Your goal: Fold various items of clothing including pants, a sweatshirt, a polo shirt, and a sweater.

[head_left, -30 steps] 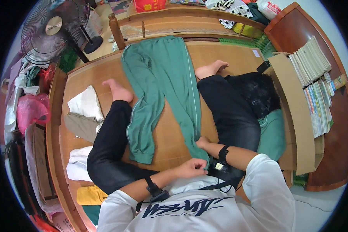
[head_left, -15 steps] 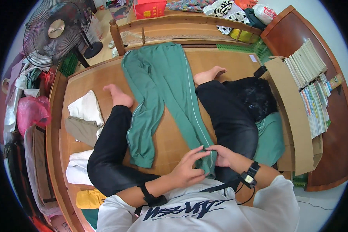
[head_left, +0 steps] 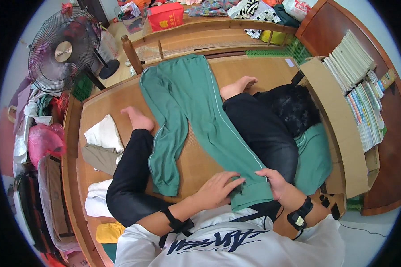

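Pinching green track pants (head_left: 187, 98) at one cuff (head_left: 257, 190), the right hand (head_left: 279, 184) has closed fingers; the left hand (head_left: 213, 191) touches fabric half-curled, grip unclear. White-piped, rumpled, the pants lie on the bed (head_left: 196, 162).

A black pedestal fan (head_left: 63, 51) stands on tan floor (head_left: 116, 33) near a turned bedpost (head_left: 131, 54); a pale wall (head_left: 373, 30) adjoins the reddish-brown wooden panel (head_left: 323, 26).
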A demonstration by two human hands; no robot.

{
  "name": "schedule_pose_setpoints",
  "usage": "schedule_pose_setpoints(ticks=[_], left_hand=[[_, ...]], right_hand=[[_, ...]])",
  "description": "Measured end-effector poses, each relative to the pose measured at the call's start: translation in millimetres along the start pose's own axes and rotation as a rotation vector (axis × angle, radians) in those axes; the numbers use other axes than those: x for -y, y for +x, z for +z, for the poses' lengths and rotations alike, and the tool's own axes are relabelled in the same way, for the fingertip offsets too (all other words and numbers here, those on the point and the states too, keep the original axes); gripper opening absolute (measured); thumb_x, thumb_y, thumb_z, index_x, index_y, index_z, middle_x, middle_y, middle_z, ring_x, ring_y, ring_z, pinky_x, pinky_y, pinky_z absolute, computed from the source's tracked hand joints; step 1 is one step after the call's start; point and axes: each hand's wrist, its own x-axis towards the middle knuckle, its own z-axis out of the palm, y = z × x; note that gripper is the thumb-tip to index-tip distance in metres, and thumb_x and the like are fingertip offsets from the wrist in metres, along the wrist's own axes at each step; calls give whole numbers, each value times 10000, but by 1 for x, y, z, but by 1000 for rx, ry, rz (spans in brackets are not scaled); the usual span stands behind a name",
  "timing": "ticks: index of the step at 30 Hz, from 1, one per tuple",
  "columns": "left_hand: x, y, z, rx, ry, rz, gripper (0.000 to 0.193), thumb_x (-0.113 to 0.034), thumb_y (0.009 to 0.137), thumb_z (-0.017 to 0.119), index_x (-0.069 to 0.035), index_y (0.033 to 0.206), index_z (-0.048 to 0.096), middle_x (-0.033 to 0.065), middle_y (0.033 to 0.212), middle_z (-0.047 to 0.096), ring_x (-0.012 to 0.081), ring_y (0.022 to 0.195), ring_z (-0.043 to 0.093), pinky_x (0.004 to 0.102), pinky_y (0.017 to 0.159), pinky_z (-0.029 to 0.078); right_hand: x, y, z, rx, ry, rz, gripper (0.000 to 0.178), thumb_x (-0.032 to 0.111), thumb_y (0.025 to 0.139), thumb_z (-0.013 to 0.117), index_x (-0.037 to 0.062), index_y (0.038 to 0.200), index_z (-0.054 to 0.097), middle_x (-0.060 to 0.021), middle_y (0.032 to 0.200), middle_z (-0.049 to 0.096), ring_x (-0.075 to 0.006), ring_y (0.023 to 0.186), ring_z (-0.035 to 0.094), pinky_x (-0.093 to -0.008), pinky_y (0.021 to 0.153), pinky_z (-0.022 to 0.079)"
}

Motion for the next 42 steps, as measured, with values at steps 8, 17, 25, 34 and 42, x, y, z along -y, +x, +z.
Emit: schedule_pose_setpoints(ticks=[8,17,25,34,42], left_hand=[[0,-7,-14,-200,7,21,459,30,577,585,-40,1030,583,115,930,574,317,887,552,383,748,438],[-69,31,-50,-209,206,259,344,-41,592,658,-29,933,611,91,845,575,269,735,548,344,656,432],[-113,39,-57,-197,238,277,355,-2,581,615,-21,936,620,88,833,584,247,725,562,325,624,449],[-156,35,-65,-183,266,396,377,-43,590,600,-18,966,603,76,846,571,216,708,564,310,587,463],[-180,20,-76,-53,104,393,325,-90,671,576,0,983,599,96,831,589,236,655,572,307,559,470]], right_hand=[[6,-19,13,34,46,-158,468,240,850,474,-34,1229,456,-181,1155,563,-284,995,586,-404,897,452],[35,-59,12,241,24,-521,459,227,851,453,-61,1209,466,-191,1124,579,-286,984,593,-364,869,473],[22,-100,26,139,-94,-772,476,243,831,483,-57,1200,477,-182,1109,584,-267,954,601,-350,846,480],[-5,-128,18,308,-1,-915,430,274,798,507,-40,1087,564,-193,1013,626,-267,881,624,-344,764,512],[-34,-141,17,64,-21,-967,367,302,802,509,-1,984,606,-136,939,647,-246,812,629,-322,715,517]])
